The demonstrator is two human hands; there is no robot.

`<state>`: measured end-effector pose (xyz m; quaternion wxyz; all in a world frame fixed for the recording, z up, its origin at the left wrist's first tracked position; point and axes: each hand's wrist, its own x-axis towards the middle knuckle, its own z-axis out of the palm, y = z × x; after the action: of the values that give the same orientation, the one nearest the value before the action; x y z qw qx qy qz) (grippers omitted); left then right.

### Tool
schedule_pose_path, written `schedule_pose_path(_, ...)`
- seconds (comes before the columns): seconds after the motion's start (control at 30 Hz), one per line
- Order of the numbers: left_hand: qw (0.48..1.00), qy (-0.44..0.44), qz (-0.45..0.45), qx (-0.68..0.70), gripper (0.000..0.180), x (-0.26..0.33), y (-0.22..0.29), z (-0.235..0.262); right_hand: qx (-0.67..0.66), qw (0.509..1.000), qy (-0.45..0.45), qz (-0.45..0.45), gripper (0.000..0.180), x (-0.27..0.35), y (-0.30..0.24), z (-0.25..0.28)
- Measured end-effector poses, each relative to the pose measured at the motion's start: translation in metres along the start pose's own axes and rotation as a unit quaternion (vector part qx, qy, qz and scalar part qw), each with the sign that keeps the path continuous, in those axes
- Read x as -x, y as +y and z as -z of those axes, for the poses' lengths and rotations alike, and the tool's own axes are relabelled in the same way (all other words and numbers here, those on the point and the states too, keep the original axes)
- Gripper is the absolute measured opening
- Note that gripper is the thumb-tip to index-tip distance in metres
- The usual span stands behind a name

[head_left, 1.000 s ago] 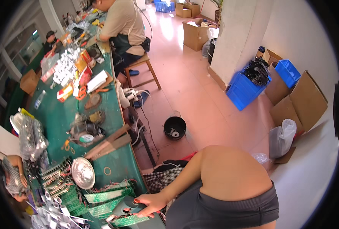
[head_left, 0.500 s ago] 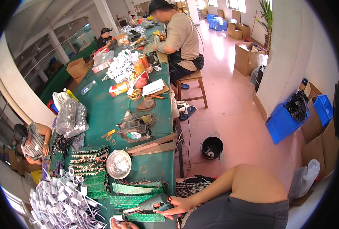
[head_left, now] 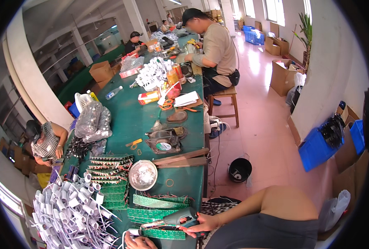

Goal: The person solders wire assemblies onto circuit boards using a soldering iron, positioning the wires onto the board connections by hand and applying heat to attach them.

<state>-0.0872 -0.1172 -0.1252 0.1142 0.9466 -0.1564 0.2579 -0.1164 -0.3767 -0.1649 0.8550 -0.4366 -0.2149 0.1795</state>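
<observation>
In my right hand (head_left: 205, 224) is a grey-green soldering gun (head_left: 178, 216), its metal nose directed left over the green circuit boards (head_left: 163, 234). My left hand (head_left: 138, 242), partly cut off by the lower edge, has its fingers bent around a white tube-shaped piece with a white wire (head_left: 133, 231), near the gun's tip. More strips of green board (head_left: 155, 202) with red wires lie just beyond the gun. A big heap of white tubes with wires (head_left: 68, 211) fills the table's near left. Behind the strips stands a round metal bowl (head_left: 143, 176).
Stacked boards (head_left: 109, 170) sit left of the bowl, wooden bars (head_left: 182, 159) right of it. Farther along the green table (head_left: 128, 120) are plastic bags (head_left: 94, 122) and orange-handled scissors (head_left: 166, 103). Co-workers sit along both sides. A black bucket (head_left: 239, 170) stands on the floor.
The whole view has shifted, so the table and its things appear farther right and slightly lower. My right hand still holds the soldering gun, my left the white piece.
</observation>
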Motion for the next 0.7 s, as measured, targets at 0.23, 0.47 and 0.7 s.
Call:
schedule_pose_path(0.23,1.000,0.012,0.002,0.010,0.015,0.002,-0.003,-0.005,0.013,1.000,0.018,0.008,0.035,0.009,-0.003,-0.002)
schedule_pose_path(0.47,0.984,-0.006,0.087,0.154,0.021,0.003,-0.010,-0.005,0.106,0.978,0.138,0.115,0.045,0.068,-0.052,0.056)
schedule_pose_path(0.7,0.825,-0.025,0.360,0.435,0.013,0.019,-0.041,-0.040,0.268,0.651,0.676,0.219,0.025,0.169,-0.091,0.096)
